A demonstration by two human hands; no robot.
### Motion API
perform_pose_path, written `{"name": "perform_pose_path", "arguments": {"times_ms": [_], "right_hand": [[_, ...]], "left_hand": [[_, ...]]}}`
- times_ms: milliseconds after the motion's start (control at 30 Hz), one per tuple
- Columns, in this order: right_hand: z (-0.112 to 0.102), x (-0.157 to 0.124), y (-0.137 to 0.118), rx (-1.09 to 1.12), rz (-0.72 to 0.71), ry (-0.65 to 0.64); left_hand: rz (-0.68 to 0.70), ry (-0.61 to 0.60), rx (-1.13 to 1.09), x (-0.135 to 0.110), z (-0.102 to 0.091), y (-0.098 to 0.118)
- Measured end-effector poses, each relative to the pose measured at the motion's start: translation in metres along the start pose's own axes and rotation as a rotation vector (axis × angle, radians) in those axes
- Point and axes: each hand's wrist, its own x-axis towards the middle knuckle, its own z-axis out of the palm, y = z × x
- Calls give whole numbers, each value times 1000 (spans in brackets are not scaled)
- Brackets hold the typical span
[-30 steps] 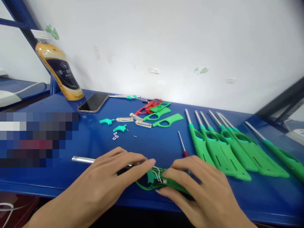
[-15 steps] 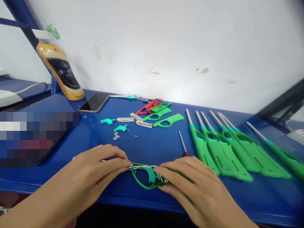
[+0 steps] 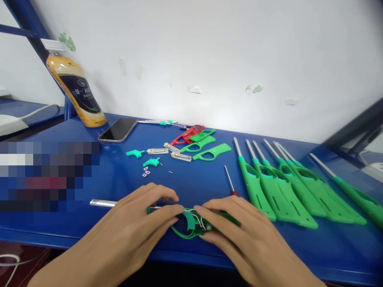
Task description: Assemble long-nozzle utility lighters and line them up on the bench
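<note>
An opened green lighter casing (image 3: pixel 180 234) of the long-nosed kind lies at the table's front edge, its inside facing up. Its metal tube (image 3: pixel 103 203) points left, partly covered by my left hand (image 3: pixel 134 229). That hand is closed, thumb and forefinger pinching at a thin white wire (image 3: pixel 200 220) along the casing's upper rim. A teal trigger (image 3: pixel 190 221) sits in the casing beside the finger loop. My right hand (image 3: pixel 248 233) grips the handle end of the casing, its forefinger at the wire; it hides most of that end.
Several assembled green lighters (image 3: pixel 281 189) lie at right, beside a screwdriver (image 3: pixel 229 179). Behind are loose teal triggers (image 3: pixel 151 162), clear fuel tanks (image 3: pixel 181 156), green handles (image 3: pixel 213 152) and red casing parts (image 3: pixel 191 134). A phone (image 3: pixel 119 130) and a bottle (image 3: pixel 76 85) stand back left.
My left hand has slid right along the casing, from the tube end to above the finger loop, and the metal tube now shows at left. My right hand has barely moved.
</note>
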Motion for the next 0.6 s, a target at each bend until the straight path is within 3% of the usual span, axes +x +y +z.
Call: {"name": "perform_pose_path", "arguments": {"times_ms": [600], "right_hand": [[-2, 4, -1, 99, 14, 37]], "left_hand": [[63, 120, 19, 5, 10, -1]]}}
